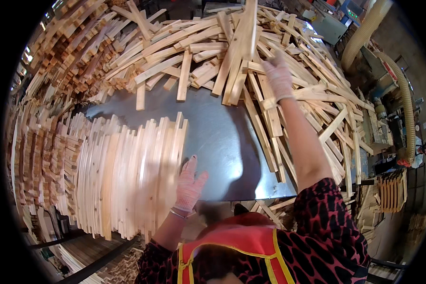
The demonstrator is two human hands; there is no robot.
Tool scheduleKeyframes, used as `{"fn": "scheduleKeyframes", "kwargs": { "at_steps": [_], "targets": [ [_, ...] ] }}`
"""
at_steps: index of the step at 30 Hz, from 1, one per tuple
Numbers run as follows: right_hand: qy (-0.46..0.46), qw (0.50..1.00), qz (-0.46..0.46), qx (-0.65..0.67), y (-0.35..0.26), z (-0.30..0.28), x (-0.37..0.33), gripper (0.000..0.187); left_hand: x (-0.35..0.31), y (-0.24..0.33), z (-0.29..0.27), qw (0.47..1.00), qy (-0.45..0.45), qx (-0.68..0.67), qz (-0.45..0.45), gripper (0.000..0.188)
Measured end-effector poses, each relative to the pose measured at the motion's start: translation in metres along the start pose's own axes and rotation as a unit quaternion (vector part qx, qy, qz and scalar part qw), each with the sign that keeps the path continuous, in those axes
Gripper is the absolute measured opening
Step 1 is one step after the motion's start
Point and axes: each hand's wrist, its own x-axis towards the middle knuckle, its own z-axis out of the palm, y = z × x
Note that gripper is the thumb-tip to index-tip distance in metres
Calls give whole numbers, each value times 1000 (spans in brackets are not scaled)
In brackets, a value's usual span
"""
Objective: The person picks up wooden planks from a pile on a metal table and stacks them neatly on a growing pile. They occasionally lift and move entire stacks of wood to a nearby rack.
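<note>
on the left, neat rows of wooden slats (123, 175) lay across the metal table (222, 137). my left hand (189, 184) rested open beside them, fingers spread. my right hand (278, 78) gripped long slats (239, 47) from the loose pile (312, 94).

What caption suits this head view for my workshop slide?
Gloved right hand reaches into a loose pile of wooden slats; gloved left hand steadies a neat row of slats.
</note>
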Motion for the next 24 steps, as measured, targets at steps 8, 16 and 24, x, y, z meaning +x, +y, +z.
{"fn": "scheduleKeyframes", "kwargs": {
  "at_steps": [8,16,24],
  "targets": [
    [-340,741,-215,-538,108,-82,-35,48,1,12,59,984,-82,157,-24,64],
    [-382,777,-362,-345,-20,-71,-165,42,36,47,49,880,-249,-375,-155,49],
    [-261,865,209,-375,106,-105,-126,72,-42,-12,39,973,-129,-21,-189,51]
  ]
}}
